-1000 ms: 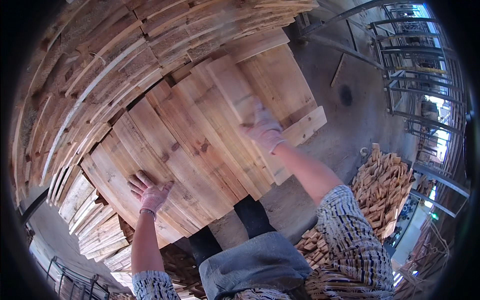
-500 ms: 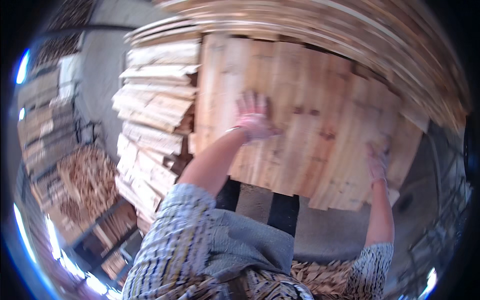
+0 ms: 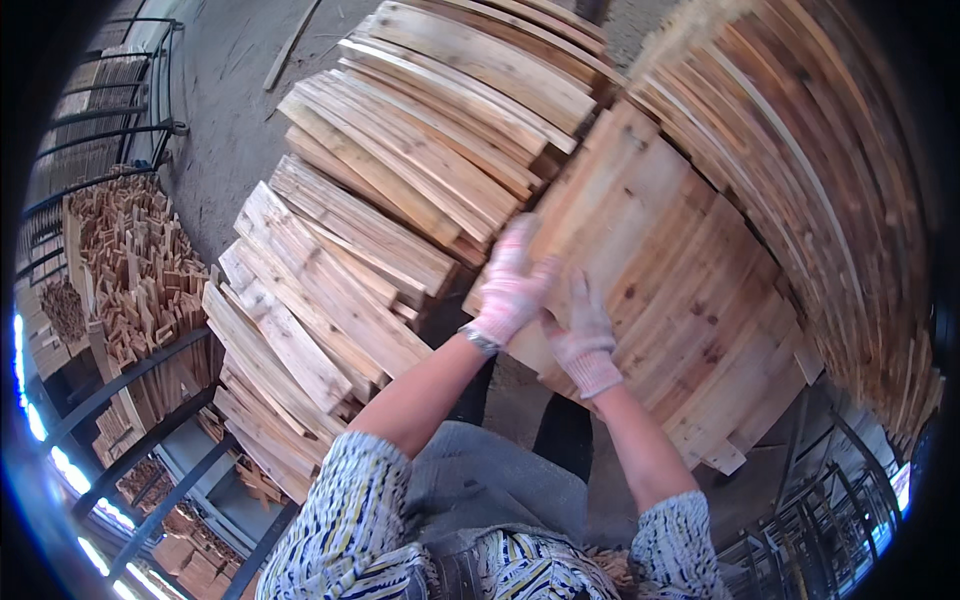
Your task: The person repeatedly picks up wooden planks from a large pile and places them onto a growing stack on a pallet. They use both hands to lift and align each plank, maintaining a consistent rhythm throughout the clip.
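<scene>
A layer of wooden boards (image 3: 665,290), laid side by side, spreads in front of me with their ends near my body. My left hand (image 3: 512,290), in a pinkish white glove, rests at the left edge of this layer with its fingers stretched out. Close beside it, my right hand (image 3: 584,345) lies over the near part of the boards, gloved too, its fingers extended and slightly apart. Neither hand is wrapped round a board. Part of the layer's near edge is hidden by my right forearm.
Stacked loose boards (image 3: 400,150) stand to the left, their ends uneven. A tall curved-looking pile of boards (image 3: 800,170) borders the far right. Wood offcuts (image 3: 135,250) fill a heap at the far left, beside dark metal rails (image 3: 130,375).
My right hand has come from the right side of the layer to beside my left hand. The left hand is now at the layer's left edge. The view has turned left.
</scene>
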Action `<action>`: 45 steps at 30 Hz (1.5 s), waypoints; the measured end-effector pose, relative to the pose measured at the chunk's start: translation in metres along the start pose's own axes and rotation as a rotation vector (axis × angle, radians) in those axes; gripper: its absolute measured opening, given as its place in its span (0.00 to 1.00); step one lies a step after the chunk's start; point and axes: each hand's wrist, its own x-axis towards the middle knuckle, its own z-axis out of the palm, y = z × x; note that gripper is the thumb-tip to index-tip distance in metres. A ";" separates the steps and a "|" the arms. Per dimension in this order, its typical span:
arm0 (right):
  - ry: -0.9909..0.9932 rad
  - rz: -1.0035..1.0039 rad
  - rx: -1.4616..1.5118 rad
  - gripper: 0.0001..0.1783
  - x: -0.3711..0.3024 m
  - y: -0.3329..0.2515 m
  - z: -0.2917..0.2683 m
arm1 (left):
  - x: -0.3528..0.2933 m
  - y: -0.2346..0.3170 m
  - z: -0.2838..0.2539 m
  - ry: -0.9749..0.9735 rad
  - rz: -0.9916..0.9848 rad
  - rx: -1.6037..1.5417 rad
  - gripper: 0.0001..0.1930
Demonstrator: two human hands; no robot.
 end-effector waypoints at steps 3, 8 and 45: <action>0.013 -0.243 0.023 0.55 0.082 -0.087 0.008 | 0.046 -0.046 -0.095 0.446 -0.447 -0.144 0.38; -0.180 -0.224 -0.406 0.61 0.193 -0.184 0.033 | 0.116 -0.077 -0.165 0.558 -0.705 -0.339 0.49; 0.054 0.434 0.415 0.44 -0.244 -0.019 -0.050 | -0.147 0.042 0.040 -0.412 -0.411 -0.132 0.60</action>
